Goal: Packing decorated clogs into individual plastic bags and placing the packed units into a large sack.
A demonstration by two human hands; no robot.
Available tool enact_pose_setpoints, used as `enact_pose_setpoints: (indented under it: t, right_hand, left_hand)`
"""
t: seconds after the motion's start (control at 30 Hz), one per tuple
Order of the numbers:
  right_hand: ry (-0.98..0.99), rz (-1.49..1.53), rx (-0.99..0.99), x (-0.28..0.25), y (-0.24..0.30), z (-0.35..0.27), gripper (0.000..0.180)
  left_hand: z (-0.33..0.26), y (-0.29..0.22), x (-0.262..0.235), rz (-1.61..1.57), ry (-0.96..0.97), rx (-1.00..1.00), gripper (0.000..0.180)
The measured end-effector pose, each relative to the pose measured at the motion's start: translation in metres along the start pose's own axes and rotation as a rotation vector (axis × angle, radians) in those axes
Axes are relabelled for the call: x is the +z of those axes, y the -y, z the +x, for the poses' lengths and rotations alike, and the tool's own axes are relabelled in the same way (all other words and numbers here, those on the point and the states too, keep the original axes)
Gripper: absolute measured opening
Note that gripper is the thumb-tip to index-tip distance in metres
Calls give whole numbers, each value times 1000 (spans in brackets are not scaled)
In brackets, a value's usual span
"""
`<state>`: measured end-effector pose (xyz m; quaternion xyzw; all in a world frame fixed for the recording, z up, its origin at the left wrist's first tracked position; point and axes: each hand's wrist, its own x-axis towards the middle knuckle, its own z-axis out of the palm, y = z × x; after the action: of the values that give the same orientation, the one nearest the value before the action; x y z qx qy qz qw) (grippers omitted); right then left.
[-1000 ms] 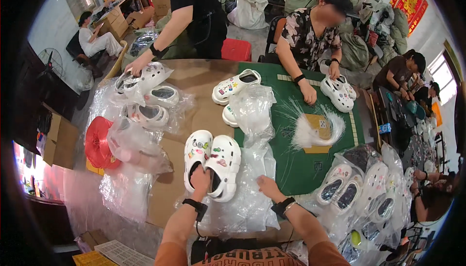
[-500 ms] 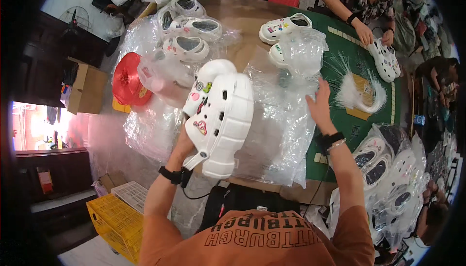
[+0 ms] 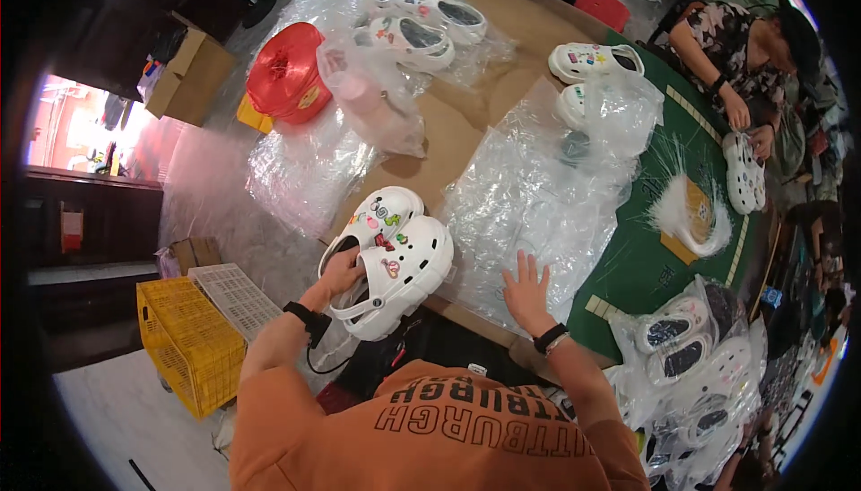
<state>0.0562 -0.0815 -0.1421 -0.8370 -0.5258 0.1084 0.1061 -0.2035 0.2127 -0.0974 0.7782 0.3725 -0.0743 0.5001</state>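
A pair of white clogs (image 3: 414,262) with colourful charms hangs at the table's near edge. My left hand (image 3: 341,273) grips the pair from its open heel side, fingers partly hidden inside. My right hand (image 3: 529,294) lies with fingers spread on the clear plastic bags (image 3: 529,213), which are spread flat over the middle of the table. Farther off, another clog (image 3: 592,61) with charms rests on the table. Just nearer than it, a second clog (image 3: 572,105) is partly covered by plastic.
Several bagged white clogs (image 3: 417,38) lie at the back left, near a red roll (image 3: 285,74) of plastic. A bundle of white strands (image 3: 689,217) rests on a green mat (image 3: 628,298). At right a person (image 3: 735,69) handles clogs (image 3: 744,173). Yellow crate (image 3: 188,343) stands at lower left.
The clogs in my left hand have come down and turned, now lower and nearer my body. My right hand has moved nearer and left, onto the plastic. The whole view has shifted.
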Motion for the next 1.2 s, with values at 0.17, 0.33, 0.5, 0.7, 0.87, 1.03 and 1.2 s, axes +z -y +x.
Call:
enact_pose_setpoints:
  t: [0.17, 0.33, 0.5, 0.7, 0.87, 1.03, 1.2]
  right_hand:
    - [-83, 14, -73, -48, -7, 30, 30]
    - [-330, 105, -141, -106, -24, 72, 37]
    - [-276, 21, -156, -149, -22, 96, 54]
    - [-226, 322, -203, -163, -23, 71, 61]
    - [-53, 538, -153, -180, -20, 42, 65]
    - [64, 359, -249, -172, 8, 21, 64]
    - [-51, 411, -176, -156, 28, 32, 59]
  left_hand:
    - [-20, 3, -12, -200, 40, -8, 29]
    - [-13, -79, -33, -556, 329, -97, 30]
    - [6, -98, -30, -279, 551, 118, 31]
    - [25, -162, 11, -314, 670, 326, 41]
    - [51, -117, 58, -539, 467, 181, 37]
    - [63, -106, 85, -178, 79, 167, 30]
    - [45, -141, 101, 57, -137, 230, 17]
